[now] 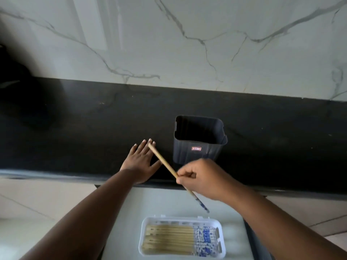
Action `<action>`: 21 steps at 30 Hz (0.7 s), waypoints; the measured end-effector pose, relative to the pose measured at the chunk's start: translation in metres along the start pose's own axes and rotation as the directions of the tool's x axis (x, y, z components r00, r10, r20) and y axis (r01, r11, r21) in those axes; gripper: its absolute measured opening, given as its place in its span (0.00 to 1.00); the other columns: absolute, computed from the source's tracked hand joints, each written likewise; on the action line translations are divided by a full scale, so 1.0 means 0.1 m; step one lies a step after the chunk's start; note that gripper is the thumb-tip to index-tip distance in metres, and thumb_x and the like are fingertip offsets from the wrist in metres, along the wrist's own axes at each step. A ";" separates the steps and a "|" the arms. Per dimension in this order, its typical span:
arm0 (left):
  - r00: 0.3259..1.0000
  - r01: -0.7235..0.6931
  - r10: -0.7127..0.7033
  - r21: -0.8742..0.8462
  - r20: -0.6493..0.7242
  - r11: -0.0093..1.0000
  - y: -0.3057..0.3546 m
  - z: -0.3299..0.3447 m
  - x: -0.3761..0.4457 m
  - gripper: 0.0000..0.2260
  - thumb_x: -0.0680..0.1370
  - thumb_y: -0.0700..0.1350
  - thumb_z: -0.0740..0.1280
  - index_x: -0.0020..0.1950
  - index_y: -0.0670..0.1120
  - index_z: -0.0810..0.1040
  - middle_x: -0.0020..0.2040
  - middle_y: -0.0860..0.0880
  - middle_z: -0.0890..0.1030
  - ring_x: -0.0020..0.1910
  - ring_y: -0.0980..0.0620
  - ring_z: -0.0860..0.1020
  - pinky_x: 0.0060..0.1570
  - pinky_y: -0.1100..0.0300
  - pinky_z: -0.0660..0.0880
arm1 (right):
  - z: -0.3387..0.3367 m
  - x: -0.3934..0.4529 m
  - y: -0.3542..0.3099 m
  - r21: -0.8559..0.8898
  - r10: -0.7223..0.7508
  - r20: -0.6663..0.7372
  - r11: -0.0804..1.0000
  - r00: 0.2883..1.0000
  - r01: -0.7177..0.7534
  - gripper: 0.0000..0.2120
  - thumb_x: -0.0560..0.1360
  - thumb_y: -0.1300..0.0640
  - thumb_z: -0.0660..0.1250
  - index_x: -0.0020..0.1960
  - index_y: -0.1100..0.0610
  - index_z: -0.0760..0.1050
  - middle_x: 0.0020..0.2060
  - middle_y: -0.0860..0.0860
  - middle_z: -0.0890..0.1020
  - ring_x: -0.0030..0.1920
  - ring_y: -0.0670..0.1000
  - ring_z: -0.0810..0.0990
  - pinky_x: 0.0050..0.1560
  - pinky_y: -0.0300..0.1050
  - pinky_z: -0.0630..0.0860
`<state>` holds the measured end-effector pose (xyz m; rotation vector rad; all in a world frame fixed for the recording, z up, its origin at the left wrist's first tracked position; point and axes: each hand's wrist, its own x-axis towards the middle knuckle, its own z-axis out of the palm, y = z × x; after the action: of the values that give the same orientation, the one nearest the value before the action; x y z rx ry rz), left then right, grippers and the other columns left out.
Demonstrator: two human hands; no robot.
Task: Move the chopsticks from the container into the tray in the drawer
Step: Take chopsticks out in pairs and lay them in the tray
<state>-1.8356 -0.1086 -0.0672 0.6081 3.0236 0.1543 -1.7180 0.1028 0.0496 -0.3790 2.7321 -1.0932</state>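
Right hand (pixel 204 178): fingers curled, pinching one chopstick (pixel 170 168) mid-shaft, above the drawer (pixel 232 231), blue end down toward the tray (pixel 144 239) of chopsticks. Left hand (pixel 139 161): spread flat on the countertop (pixel 84 128). Container (pixel 199 139): upright beside it.

The only marking is a small red rectangular label (pixel 196 148) with pale lettering, stuck on the near face of the dark grey ribbed plastic container (pixel 199 141) that stands on the black countertop (pixel 93 119). Its characters are too small and blurred to read. No other text, brand, number or sign can be read anywhere.
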 end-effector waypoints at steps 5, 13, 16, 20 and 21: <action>1.000 -0.002 0.002 -0.004 0.006 1.000 0.00 -0.01 -0.02 0.35 0.78 0.66 0.46 0.79 0.47 0.44 0.80 0.50 0.43 0.78 0.52 0.41 0.75 0.53 0.40 | 0.66 -0.32 0.51 -0.279 0.031 0.237 0.960 0.971 0.038 0.09 0.75 0.54 0.62 0.42 0.54 0.79 0.37 0.48 0.76 0.40 0.50 0.76 0.39 0.43 0.69; 1.000 0.002 -0.002 -0.004 0.023 1.000 0.01 -0.04 -0.04 0.34 0.79 0.65 0.46 0.79 0.47 0.43 0.80 0.50 0.43 0.78 0.52 0.40 0.76 0.52 0.40 | 1.40 -0.51 0.94 -0.511 0.194 0.412 0.858 0.890 0.049 0.09 0.75 0.65 0.57 0.44 0.63 0.76 0.41 0.53 0.71 0.40 0.53 0.71 0.27 0.39 0.54; 1.000 0.001 -0.001 -0.006 0.025 1.000 0.01 -0.05 -0.05 0.34 0.79 0.65 0.46 0.79 0.47 0.43 0.80 0.50 0.43 0.78 0.52 0.40 0.76 0.51 0.40 | 1.50 -0.49 0.91 -0.511 0.161 0.425 0.855 0.891 0.089 0.09 0.72 0.71 0.57 0.39 0.59 0.70 0.40 0.55 0.69 0.39 0.54 0.69 0.27 0.42 0.57; 1.000 0.000 0.001 -0.006 0.026 1.000 0.01 -0.05 -0.04 0.35 0.79 0.65 0.45 0.79 0.47 0.44 0.80 0.50 0.43 0.78 0.52 0.40 0.76 0.51 0.41 | 1.57 -0.46 0.93 -0.551 0.164 0.406 0.829 0.899 0.097 0.10 0.69 0.74 0.59 0.40 0.60 0.71 0.39 0.55 0.69 0.39 0.57 0.71 0.38 0.47 0.65; 1.000 0.000 0.000 -0.006 0.028 1.000 0.01 -0.05 -0.04 0.35 0.79 0.65 0.45 0.79 0.47 0.44 0.80 0.50 0.43 0.78 0.52 0.40 0.76 0.51 0.41 | 1.58 -0.45 0.94 -0.560 0.170 0.406 0.823 0.898 0.097 0.10 0.69 0.74 0.59 0.42 0.62 0.73 0.39 0.55 0.69 0.40 0.57 0.72 0.38 0.47 0.66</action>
<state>-1.8317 -0.1100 -0.0619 0.6042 2.9952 0.1528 -1.6511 0.0784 -0.1260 -0.5655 2.5586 -0.1031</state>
